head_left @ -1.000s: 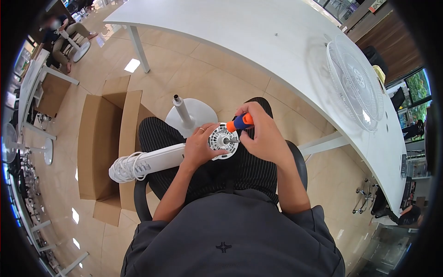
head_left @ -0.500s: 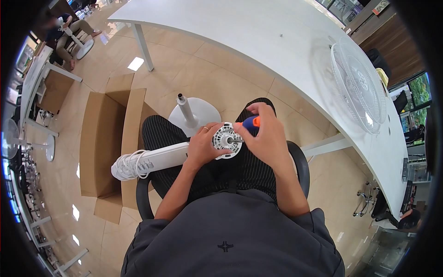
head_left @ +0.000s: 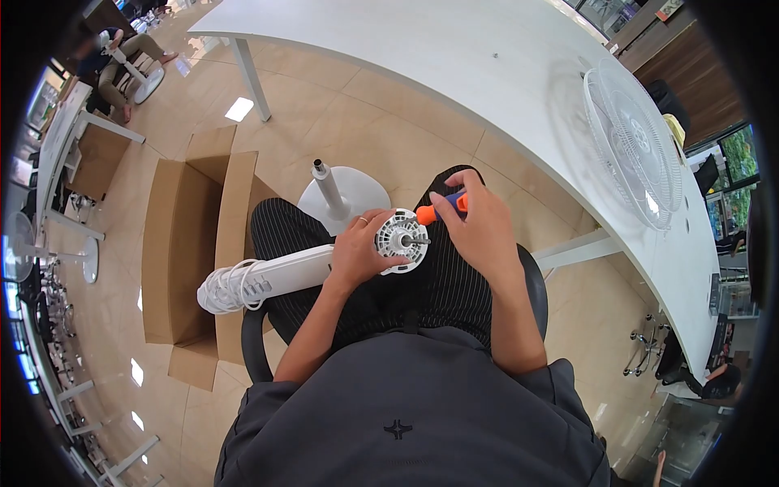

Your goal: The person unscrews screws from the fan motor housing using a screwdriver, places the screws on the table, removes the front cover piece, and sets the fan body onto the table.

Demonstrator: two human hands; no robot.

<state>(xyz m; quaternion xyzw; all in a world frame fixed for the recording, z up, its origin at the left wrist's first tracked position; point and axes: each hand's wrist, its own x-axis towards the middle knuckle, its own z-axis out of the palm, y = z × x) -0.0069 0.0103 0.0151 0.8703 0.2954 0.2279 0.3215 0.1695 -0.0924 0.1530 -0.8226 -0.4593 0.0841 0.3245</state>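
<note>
My left hand (head_left: 354, 256) is closed around the side of a white fan motor head (head_left: 415, 258), whose round slotted face and metal shaft (head_left: 418, 241) point up at me. In my right hand (head_left: 485, 235) is a screwdriver (head_left: 427, 215) with a blue and orange handle, its orange collar just above the motor's right rim. Whether its tip touches the motor is hard to make out. From the motor head a white fan column (head_left: 299, 272) runs left across my lap, with a white cord (head_left: 230, 290) bundled at its far end.
A white round fan base (head_left: 370, 191) with an upright pole stands on the floor before my knees. An open cardboard box (head_left: 182, 252) is to the left. On the white table (head_left: 422, 49) lies a fan grille (head_left: 637, 150). Another person (head_left: 114, 65) sits far left.
My right hand has shifted slightly to the right with the screwdriver, away from the shaft. More of the motor face and the screwdriver's orange collar shows. My left hand keeps its hold.
</note>
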